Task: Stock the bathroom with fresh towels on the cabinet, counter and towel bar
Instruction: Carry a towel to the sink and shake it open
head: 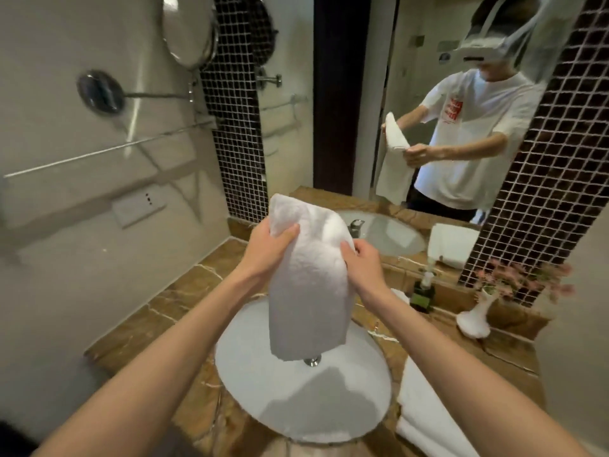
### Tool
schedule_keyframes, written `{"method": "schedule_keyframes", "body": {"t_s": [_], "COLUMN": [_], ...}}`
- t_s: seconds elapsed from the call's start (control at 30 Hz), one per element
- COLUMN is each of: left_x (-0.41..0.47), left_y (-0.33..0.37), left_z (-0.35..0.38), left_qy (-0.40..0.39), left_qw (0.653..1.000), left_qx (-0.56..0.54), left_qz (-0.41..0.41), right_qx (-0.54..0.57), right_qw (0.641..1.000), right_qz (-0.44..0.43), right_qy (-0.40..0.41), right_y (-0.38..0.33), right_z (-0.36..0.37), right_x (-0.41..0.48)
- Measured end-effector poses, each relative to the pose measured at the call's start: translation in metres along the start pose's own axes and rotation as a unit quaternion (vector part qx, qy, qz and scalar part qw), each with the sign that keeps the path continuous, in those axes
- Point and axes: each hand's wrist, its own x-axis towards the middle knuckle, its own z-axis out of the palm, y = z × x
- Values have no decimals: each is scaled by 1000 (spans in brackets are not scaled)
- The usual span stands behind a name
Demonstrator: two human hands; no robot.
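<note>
Here both hands hold one white towel (pixel 306 278) up in the air over the sink (pixel 296 397). The left hand (pixel 268 249) is closed around the towel's upper left edge, thumb pressed across the front of the cloth and the fingers wrapped out of sight behind it. The right hand (pixel 365 265) pinches the upper right edge, its fingers curled onto the fabric with the thumb on the near side. Neither hand is open; each has a firm grip on the cloth.

The towel is folded into a long strip, and its long axis runs roughly up and down, leaning slightly to the left at the top. The folded upper end sits above the hands, rounded over, while the lower end hangs free and points down at the sink, stopping just above the drain (pixel 312 360) without touching the bowl.

The sink is a white oval bowl set into a brown marble counter (pixel 184 301). To the right of the sink, another white towel (pixel 425 407) lies on the counter. Behind the sink on the right stand a dark soap bottle (pixel 423 291) and, further right, a white vase (pixel 474 316) with pink flowers. Above and left of the sink, a towel bar (pixel 108 150) runs along the pale wall. The mirror (pixel 428 94) behind the sink shows the person holding the towel the same way.
</note>
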Motion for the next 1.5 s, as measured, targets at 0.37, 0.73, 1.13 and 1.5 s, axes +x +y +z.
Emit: {"method": "schedule_keyframes", "body": {"t_s": [0.37,0.73,1.13,1.5], "left_x": [-38,-50,-38,-17], "left_y": [-23,-42,-53,-61], "left_z": [-149,-212,-229,-221], "left_qy": [150,168,179,264], "left_qw": [986,982,980,951], "left_qx": [-37,-21,-10,65], "left_qz": [-61,-78,-91,-146], "right_qx": [-8,-67,-54,-156], "right_qw": [991,990,981,911], "right_qz": [-44,-26,23,-187], "right_qy": [-128,-118,-185,-333], "right_y": [-23,-22,-13,-26], "right_z": [158,237,263,268], "right_x": [-33,-39,-3,-88]}}
